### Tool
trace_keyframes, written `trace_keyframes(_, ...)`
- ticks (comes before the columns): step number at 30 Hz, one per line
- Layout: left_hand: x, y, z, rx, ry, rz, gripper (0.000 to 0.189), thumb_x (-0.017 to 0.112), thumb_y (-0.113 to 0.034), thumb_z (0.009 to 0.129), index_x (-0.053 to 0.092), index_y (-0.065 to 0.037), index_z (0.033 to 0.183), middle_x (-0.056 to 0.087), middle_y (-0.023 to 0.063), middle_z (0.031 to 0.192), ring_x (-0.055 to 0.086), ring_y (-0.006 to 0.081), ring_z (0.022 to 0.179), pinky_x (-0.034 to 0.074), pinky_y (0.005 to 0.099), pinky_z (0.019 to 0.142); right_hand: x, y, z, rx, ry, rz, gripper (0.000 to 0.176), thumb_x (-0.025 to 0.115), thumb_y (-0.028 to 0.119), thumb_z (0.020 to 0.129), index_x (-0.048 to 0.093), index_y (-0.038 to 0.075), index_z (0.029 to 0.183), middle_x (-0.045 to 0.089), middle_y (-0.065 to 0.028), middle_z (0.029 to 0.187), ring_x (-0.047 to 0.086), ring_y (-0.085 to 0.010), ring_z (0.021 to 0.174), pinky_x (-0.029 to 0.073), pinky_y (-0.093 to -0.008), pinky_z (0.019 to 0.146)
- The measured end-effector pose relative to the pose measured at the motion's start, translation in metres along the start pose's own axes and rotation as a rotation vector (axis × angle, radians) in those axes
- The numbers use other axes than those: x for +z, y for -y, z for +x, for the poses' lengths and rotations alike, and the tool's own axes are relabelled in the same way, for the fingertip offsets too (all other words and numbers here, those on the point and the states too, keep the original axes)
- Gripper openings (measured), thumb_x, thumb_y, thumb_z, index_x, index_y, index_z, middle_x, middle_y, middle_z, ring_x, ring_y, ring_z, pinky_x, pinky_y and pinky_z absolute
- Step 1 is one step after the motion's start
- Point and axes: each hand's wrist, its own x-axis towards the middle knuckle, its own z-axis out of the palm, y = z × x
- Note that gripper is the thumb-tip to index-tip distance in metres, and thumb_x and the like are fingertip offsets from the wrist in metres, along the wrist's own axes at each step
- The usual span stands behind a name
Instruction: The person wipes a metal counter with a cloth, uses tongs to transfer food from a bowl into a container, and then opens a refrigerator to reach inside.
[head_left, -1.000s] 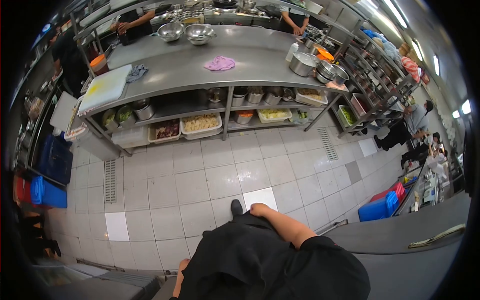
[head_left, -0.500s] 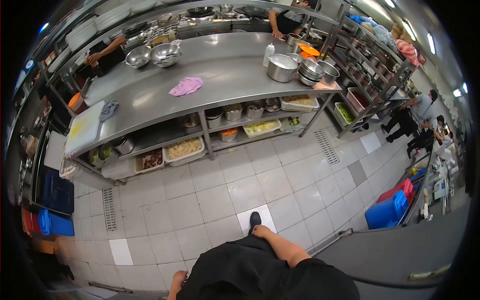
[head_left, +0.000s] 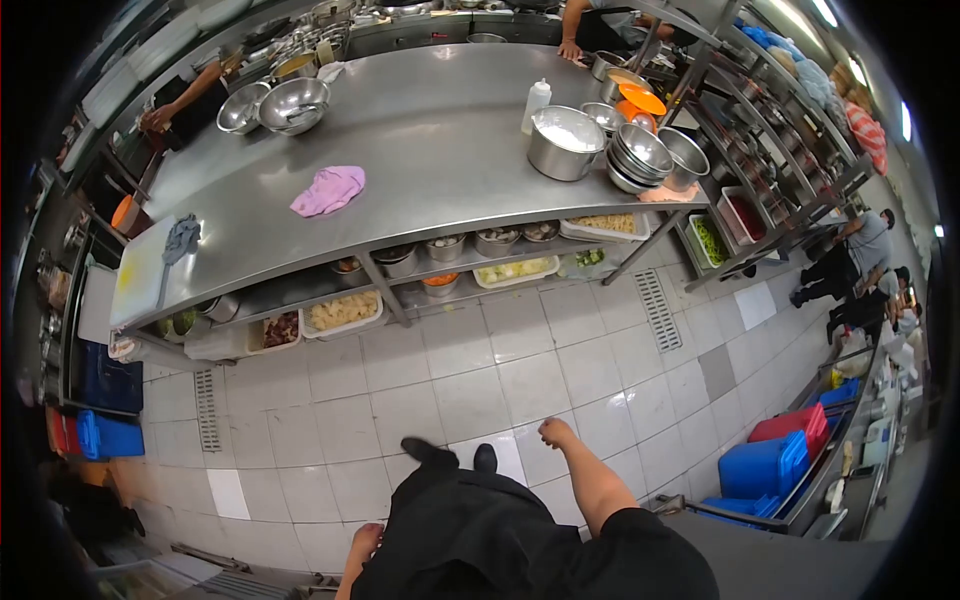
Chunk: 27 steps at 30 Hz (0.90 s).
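Low beside the black apron (head_left: 470,535), my left hand (head_left: 369,538) hangs against my side, its fingers mostly hidden. My right hand (head_left: 557,433) is held out ahead of my body over the floor tiles, with its fingers curled in and nothing visible in them. Neither hand touches the steel table (head_left: 430,150) in front of me. On that table lie a crumpled pink cloth (head_left: 330,190), two steel bowls (head_left: 294,105), a squeeze bottle (head_left: 536,107) and a large steel pot (head_left: 565,142).
Food trays (head_left: 343,313) and pots sit on the table's lower shelf. Blue bins (head_left: 765,465) and a red bin (head_left: 790,428) stand at right, a blue bin (head_left: 110,435) at left. Two people (head_left: 850,255) are at far right; a co-worker's hand (head_left: 570,50) rests on the table's far edge.
My view has shifted nearer to the table. My right hand has swung forward and outward from my body, and both my shoes now show. The left hand stays low at my side.
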Motion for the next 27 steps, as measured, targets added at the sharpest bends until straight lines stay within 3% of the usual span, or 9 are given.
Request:
trace_keyframes(2, 0.002, 0.021, 0.025, 0.281, 0.018, 0.321, 0.035, 0.046, -0.036, 0.089, 0.058, -0.004, 0.099, 0.063, 0.0141, 0.088, 0.062, 0.0291, 0.078, 0.051, 0.041, 0.067, -0.017, 0.018, 0.013, -0.018, -0.043, -0.011, 0.026, 0.052, 0.022, 0.08, 0.059, 0.003, 0.096, 0.064, -0.0115, 0.074, 0.06, -0.0202, 0.056, 0.05, -0.0347, 0.046)
trace_keyframes(9, -0.02, -0.011, 0.112, 0.187, 0.08, 0.285, 0.036, 0.054, -0.037, 0.086, 0.057, -0.006, 0.103, 0.062, 0.0116, 0.087, 0.063, 0.0281, 0.076, 0.051, 0.0419, 0.062, -0.049, 0.126, 0.011, -0.202, -0.035, 0.025, 0.022, 0.053, 0.022, 0.08, 0.059, 0.005, 0.093, 0.062, -0.0086, 0.072, 0.059, -0.0188, 0.057, 0.049, -0.0328, 0.045)
trace_keyframes(13, -0.056, -0.085, 0.176, -0.161, -0.051, -0.439, 0.033, 0.054, -0.035, 0.086, 0.055, -0.007, 0.104, 0.061, 0.0066, 0.088, 0.063, 0.0205, 0.072, 0.048, 0.0328, 0.053, -0.083, 0.177, 0.035, -0.314, -0.024, 0.269, 0.02, 0.055, 0.024, 0.082, 0.058, 0.009, 0.094, 0.061, -0.0051, 0.078, 0.058, -0.017, 0.062, 0.048, -0.0316, 0.047)
trace_keyframes(18, -0.103, -0.187, 0.156, 0.013, -0.293, -0.593, 0.034, 0.055, -0.032, 0.086, 0.055, -0.008, 0.11, 0.061, 0.005, 0.091, 0.063, 0.0171, 0.073, 0.047, 0.0299, 0.054, -0.164, 0.25, 0.098, -0.355, -0.15, 0.549, 0.021, 0.054, 0.03, 0.086, 0.055, 0.011, 0.094, 0.057, -0.0039, 0.077, 0.056, -0.0165, 0.061, 0.047, -0.0324, 0.047)
trace_keyframes(21, -0.087, -0.199, 0.133, -0.043, -0.413, -0.657, 0.034, 0.055, -0.033, 0.086, 0.055, -0.008, 0.109, 0.061, 0.0053, 0.091, 0.063, 0.0173, 0.073, 0.047, 0.0295, 0.053, -0.216, 0.293, 0.134, -0.278, -0.27, 0.674, 0.025, 0.052, 0.033, 0.087, 0.052, 0.01, 0.097, 0.056, -0.0067, 0.078, 0.057, -0.0185, 0.06, 0.048, -0.0346, 0.046)
trace_keyframes(23, -0.036, -0.168, 0.106, -0.26, -0.399, -0.738, 0.033, 0.054, -0.033, 0.087, 0.054, -0.007, 0.107, 0.06, 0.0062, 0.09, 0.062, 0.0178, 0.072, 0.046, 0.0291, 0.053, -0.245, 0.319, 0.161, -0.195, -0.213, 0.806, 0.026, 0.05, 0.032, 0.089, 0.049, 0.009, 0.101, 0.055, -0.0082, 0.08, 0.058, -0.0197, 0.061, 0.049, -0.0357, 0.046)
trace_keyframes(24, -0.005, -0.112, 0.11, -0.129, -0.315, -0.66, 0.033, 0.054, -0.034, 0.087, 0.054, -0.006, 0.106, 0.06, 0.0073, 0.089, 0.063, 0.0179, 0.072, 0.047, 0.031, 0.052, -0.259, 0.327, 0.173, -0.154, -0.17, 0.877, 0.025, 0.049, 0.03, 0.09, 0.048, 0.008, 0.103, 0.055, -0.0089, 0.081, 0.06, -0.0205, 0.063, 0.05, -0.0365, 0.047)
trace_keyframes(26, 0.025, -0.127, 0.064, 0.297, -0.256, 0.377, 0.03, 0.044, -0.025, 0.089, 0.055, -0.003, 0.105, 0.062, 0.0173, 0.091, 0.062, 0.0315, 0.082, 0.049, 0.0436, 0.067, -0.263, 0.332, 0.189, -0.127, -0.166, 0.882, 0.025, 0.048, 0.026, 0.09, 0.047, 0.008, 0.107, 0.055, -0.0091, 0.084, 0.061, -0.0221, 0.067, 0.052, -0.0374, 0.048)
trace_keyframes(27, 0.078, -0.063, 0.09, -0.044, -0.164, 0.325, 0.03, 0.04, -0.021, 0.088, 0.06, -0.003, 0.1, 0.063, 0.0191, 0.09, 0.059, 0.0375, 0.087, 0.047, 0.0444, 0.075, -0.264, 0.331, 0.191, -0.11, -0.191, 0.893, 0.025, 0.048, 0.022, 0.09, 0.046, 0.007, 0.11, 0.055, -0.0094, 0.087, 0.063, -0.0238, 0.07, 0.053, -0.0384, 0.05)
